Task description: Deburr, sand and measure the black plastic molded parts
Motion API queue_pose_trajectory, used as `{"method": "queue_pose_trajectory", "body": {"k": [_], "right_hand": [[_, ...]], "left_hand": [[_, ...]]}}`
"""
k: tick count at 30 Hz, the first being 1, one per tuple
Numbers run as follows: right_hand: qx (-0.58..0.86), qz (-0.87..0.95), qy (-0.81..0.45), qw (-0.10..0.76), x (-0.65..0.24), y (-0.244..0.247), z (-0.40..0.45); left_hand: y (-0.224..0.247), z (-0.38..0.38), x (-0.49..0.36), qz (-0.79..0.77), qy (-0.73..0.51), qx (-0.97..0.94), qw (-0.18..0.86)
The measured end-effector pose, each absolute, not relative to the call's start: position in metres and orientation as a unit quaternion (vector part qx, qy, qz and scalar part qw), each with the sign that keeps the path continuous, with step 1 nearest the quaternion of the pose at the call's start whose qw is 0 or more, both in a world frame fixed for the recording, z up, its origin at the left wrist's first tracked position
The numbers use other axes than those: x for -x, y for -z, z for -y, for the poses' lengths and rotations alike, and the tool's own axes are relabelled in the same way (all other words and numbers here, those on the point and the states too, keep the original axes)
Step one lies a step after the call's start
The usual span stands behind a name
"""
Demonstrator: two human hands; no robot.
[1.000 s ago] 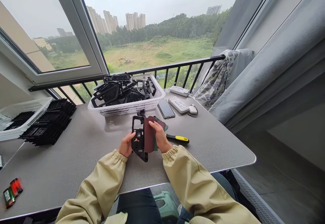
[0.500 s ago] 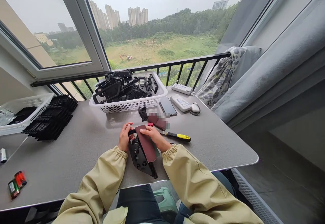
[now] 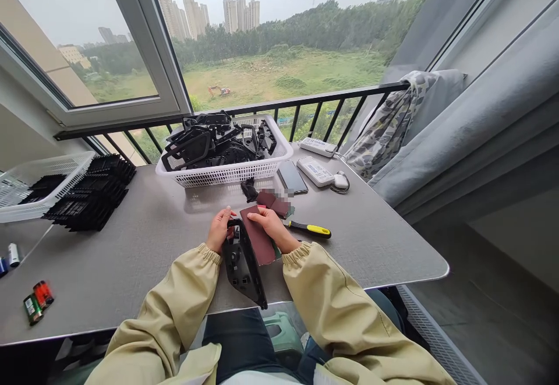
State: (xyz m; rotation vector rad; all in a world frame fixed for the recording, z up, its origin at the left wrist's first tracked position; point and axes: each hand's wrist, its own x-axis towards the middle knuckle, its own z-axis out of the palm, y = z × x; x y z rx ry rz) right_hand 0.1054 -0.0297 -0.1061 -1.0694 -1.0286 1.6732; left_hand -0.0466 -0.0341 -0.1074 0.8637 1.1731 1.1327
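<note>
- Watching from afar, I am seeing the left hand holding a narrow grip around the upper end of a black moulded plastic part.
- The right hand is keeping a wide, flat grip, pressing down on a dark red sandpaper sheet that is lying against the part.
- The part is slanting toward me, its lower tip reaching almost to the front edge of the tabletop.
- Other sandpaper pieces are lying just beyond the right hand, and a yellow-and-black screwdriver is lying just to its right.
- Near the back edge, a white plastic basket is holding a heap of black plastic parts, with a phone lying beside it.
- Toward the left edge, a stack of black parts is resting against a second white basket.
</note>
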Motion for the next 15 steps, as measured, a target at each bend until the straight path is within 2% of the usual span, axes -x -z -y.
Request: {"method": "queue_pose_trajectory", "body": {"k": [15], "right_hand": [[0.435,0.495,-0.630,0.411,-0.1079,0.1034,0.0306]], "left_hand": [[0.1110,0.0336,0.0460,-0.551,-0.455,-0.404,0.571]]}}
